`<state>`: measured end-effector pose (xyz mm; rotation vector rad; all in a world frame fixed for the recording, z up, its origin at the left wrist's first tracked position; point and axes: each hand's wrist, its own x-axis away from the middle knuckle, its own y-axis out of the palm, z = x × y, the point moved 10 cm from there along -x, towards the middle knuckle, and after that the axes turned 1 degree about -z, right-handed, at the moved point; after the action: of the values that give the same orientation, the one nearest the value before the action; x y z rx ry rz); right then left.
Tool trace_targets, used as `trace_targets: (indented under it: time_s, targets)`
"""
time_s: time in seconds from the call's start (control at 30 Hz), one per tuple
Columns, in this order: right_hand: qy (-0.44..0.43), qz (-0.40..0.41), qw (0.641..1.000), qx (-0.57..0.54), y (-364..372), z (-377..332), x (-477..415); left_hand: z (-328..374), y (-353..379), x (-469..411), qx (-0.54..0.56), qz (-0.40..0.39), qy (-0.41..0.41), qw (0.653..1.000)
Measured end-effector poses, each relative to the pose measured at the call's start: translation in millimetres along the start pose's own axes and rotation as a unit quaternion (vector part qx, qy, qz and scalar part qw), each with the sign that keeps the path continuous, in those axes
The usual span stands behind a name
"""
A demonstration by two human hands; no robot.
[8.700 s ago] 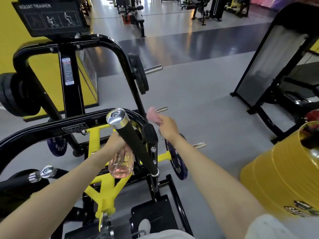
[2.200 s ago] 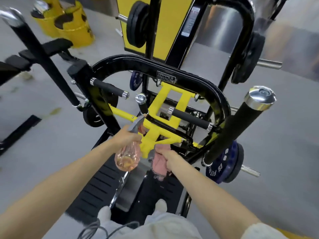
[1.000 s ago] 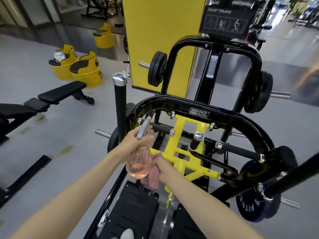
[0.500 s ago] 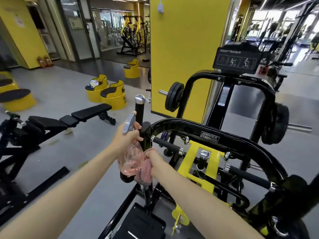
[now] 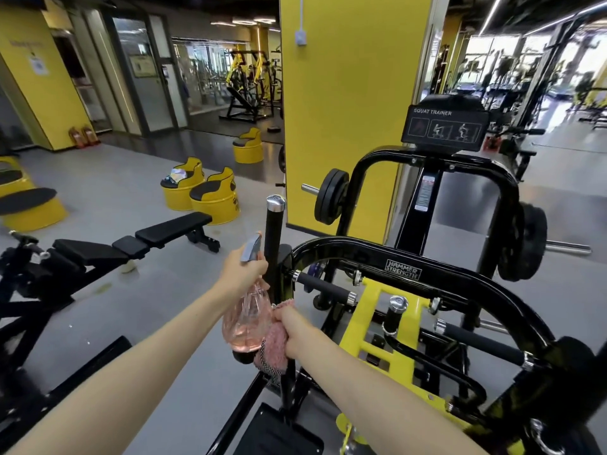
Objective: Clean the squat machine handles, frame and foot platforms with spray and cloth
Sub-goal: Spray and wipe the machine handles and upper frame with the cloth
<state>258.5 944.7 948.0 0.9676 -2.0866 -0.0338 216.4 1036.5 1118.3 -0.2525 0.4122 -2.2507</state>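
**Position.** The left hand [image 5: 243, 270] grips the spray bottle [image 5: 244, 323] at centre frame. Its fingers wrap the neck just under the grey trigger head. The nozzle sits close beside the upright handle [image 5: 272, 238]. The right hand [image 5: 294, 330] lies just below and right of the bottle. Its fingers are clenched round a bunched pink cloth [image 5: 272, 351], which hangs against the black post of the squat machine [image 5: 427, 270].

**Spray bottle.** The body is clear pink plastic with a bulbous base; the fill level is not legible. Judge it light, with the weight low, so it tends to swing from the neck.
- Hold it at the neck, which leaves one finger free for the trigger.
- The bulb probably flexes and turns slippery when wet, so avoid gripping there.

**Cloth.** It is soft and limp, with no shape of its own.
- Gather it in the palm and present a folded pad to the work.
- The loose tail below the hand may snag on bolts or chrome collars.

**Machine.** It is rigid and heavy, so nothing on it needs lifting.
- The upright handle carries a black sleeve and a chrome cap. Wrap the cloth round it and stroke lengthwise.
- The foot platform [image 5: 279, 435] lies at lower centre. It is a dark plate whose texture cannot be read.
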Motion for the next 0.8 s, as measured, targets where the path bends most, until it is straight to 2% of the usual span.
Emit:
trace_targets:
  time_s: [0.23,0.57,0.7,0.8]
  targets:
    - [0.024,0.052,0.994,0.091,-20.2,38.9,-29.2,-72.1,9.6,-1.2,-0.005,-0.067,-0.035,0.997]
    - [0.040,0.165,0.985,0.043,-42.0,68.5,-65.4,-192.7,27.2,-22.8,-0.084,-0.172,-0.132,0.973]
    - [0.061,0.166,0.984,0.036,-37.6,79.0,-83.9,-234.8,25.3,-39.9,-0.097,-0.172,-0.180,0.964]
    - [0.070,0.168,0.982,0.045,-41.3,87.8,-100.8,-241.9,25.4,-48.3,-0.119,-0.200,-0.167,0.958]
